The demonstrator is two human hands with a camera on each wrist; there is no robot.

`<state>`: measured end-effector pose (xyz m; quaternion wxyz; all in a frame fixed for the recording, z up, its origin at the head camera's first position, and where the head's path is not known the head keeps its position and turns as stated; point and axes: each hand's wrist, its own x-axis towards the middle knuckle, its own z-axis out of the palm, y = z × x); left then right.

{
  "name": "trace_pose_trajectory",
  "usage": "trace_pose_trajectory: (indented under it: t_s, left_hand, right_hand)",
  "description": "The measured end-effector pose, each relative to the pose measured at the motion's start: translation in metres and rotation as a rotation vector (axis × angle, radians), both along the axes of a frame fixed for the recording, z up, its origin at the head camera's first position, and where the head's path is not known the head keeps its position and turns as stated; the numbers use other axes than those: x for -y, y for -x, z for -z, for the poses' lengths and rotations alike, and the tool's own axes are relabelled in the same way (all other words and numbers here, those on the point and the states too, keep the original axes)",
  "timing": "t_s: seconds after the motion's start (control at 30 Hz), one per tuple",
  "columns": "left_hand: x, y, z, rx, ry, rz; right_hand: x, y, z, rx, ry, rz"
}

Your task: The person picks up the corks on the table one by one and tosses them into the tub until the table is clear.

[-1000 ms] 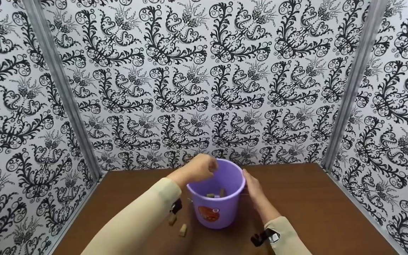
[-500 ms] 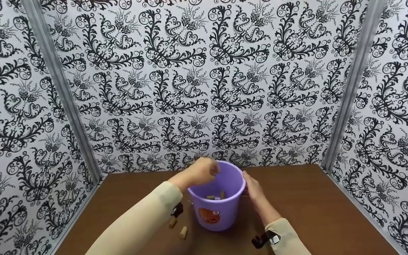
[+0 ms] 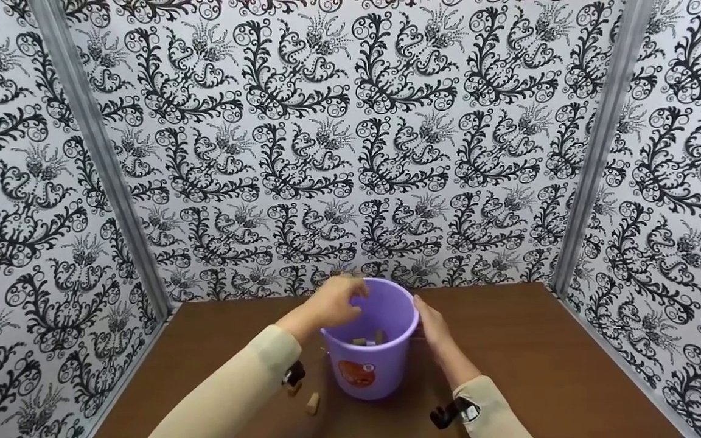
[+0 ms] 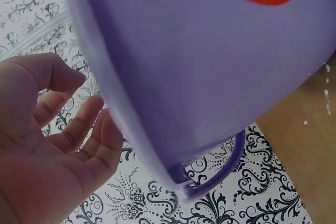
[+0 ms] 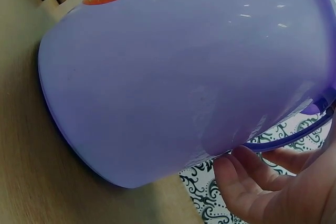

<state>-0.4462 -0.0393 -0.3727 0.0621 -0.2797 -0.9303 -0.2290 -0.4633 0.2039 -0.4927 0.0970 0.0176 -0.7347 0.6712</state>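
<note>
A purple bucket (image 3: 370, 371) with an orange sticker stands upright on the table. Inside it lie a few small tan corks (image 3: 359, 342), partly hidden by the rim. My left hand (image 3: 335, 301) hangs over the bucket's left rim in the head view. Its fingers are loosely bent, with nothing visible between them in the left wrist view. On the opposite side, my right hand (image 3: 434, 325) holds the bucket, its bent fingertips against the outer wall near the purple handle (image 5: 294, 137). The right thumb's place is unclear.
Two tapered corks, a nearer cork (image 3: 313, 404) and a farther cork (image 3: 294, 389), lie on the brown wooden table (image 3: 509, 353) left of the bucket. Black-and-white patterned walls (image 3: 350, 152) enclose the back and sides. A dark camera mount (image 3: 451, 412) sits on the right wrist.
My left hand's fingers have loosened from a more curled pose over the bucket, and the hand has shifted slightly left. My right hand stays at the bucket's side.
</note>
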Motion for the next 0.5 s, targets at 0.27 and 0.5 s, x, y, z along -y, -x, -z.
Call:
trace_pose_trajectory:
  t_s: [0.27, 0.5]
  left_hand:
    - [0.011, -0.025, 0.002, -0.039, -0.063, -0.047]
    - [0.022, -0.049, 0.007, -0.099, -0.051, -0.039]
  right_hand:
    - [0.000, 0.001, -0.003, 0.004, -0.033, 0.007]
    - [0.002, -0.022, -0.026, 0.005, -0.027, -0.011]
